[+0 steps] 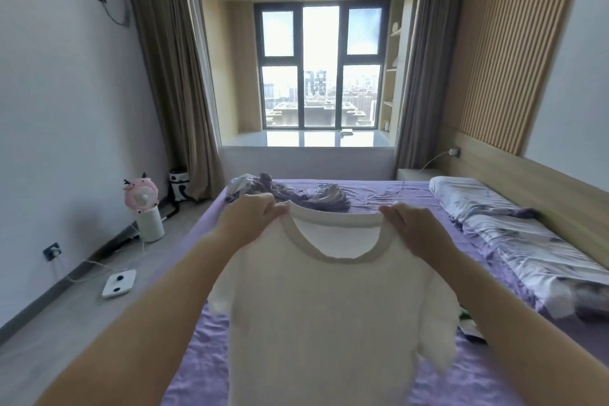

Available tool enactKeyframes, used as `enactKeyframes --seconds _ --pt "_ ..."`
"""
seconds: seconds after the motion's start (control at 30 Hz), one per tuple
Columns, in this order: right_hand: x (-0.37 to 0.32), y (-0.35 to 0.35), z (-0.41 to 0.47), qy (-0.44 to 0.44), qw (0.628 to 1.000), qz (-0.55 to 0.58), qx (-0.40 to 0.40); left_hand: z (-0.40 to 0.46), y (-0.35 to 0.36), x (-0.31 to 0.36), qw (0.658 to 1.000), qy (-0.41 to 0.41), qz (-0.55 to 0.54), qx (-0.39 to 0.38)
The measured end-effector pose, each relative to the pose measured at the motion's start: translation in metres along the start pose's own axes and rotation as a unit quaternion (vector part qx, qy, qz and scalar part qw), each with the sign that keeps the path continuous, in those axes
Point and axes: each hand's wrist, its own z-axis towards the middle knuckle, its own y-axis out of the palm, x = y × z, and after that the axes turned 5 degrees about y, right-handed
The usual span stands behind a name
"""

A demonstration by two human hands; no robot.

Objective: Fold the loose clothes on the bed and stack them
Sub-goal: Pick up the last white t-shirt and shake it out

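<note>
A soft white knit T-shirt (323,323) hangs over the purple bed (204,369), each hand's grip pinching a shoulder: left hand (245,217), right hand (410,231).

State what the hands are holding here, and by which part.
Both hands, left and right, hold a white T-shirt up by its shoulders, beside the collar.

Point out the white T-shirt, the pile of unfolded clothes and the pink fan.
white T-shirt (323,313): head view, middle of its chest panel.
pile of unfolded clothes (283,192): head view, purple-grey fabric at the bed's far end.
pink fan (141,196): head view, its round face.
</note>
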Motion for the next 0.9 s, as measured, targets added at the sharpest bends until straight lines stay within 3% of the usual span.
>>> enactKeyframes --seconds 0.1,0.23,0.4,0.5,0.57,0.73,0.9 --pt "0.018 0.020 0.003 0.007 0.998 -0.020 -0.058 0.001 0.033 -0.008 0.994 -0.031 -0.073 -0.080" --pt "0.053 0.059 -0.003 0.041 0.973 -0.050 -0.220 -0.010 0.102 -0.021 0.971 -0.054 -0.138 -0.187" --pt "0.114 0.113 -0.017 0.102 0.918 -0.050 -0.380 -0.019 0.189 -0.038 0.965 -0.134 -0.107 -0.197" --pt "0.150 0.143 -0.007 0.092 0.879 -0.073 -0.462 -0.003 0.230 -0.048 0.956 -0.172 -0.094 -0.219" --pt "0.176 0.164 0.005 0.100 0.873 -0.035 -0.476 0.016 0.257 -0.054 0.949 -0.188 -0.079 -0.242" --pt "0.243 0.225 0.046 0.157 0.899 0.046 -0.405 0.067 0.333 -0.071 0.933 -0.213 -0.080 -0.280" --pt "0.299 0.294 0.082 0.194 0.889 0.058 -0.411 0.105 0.405 -0.086 0.928 -0.206 -0.077 -0.302"
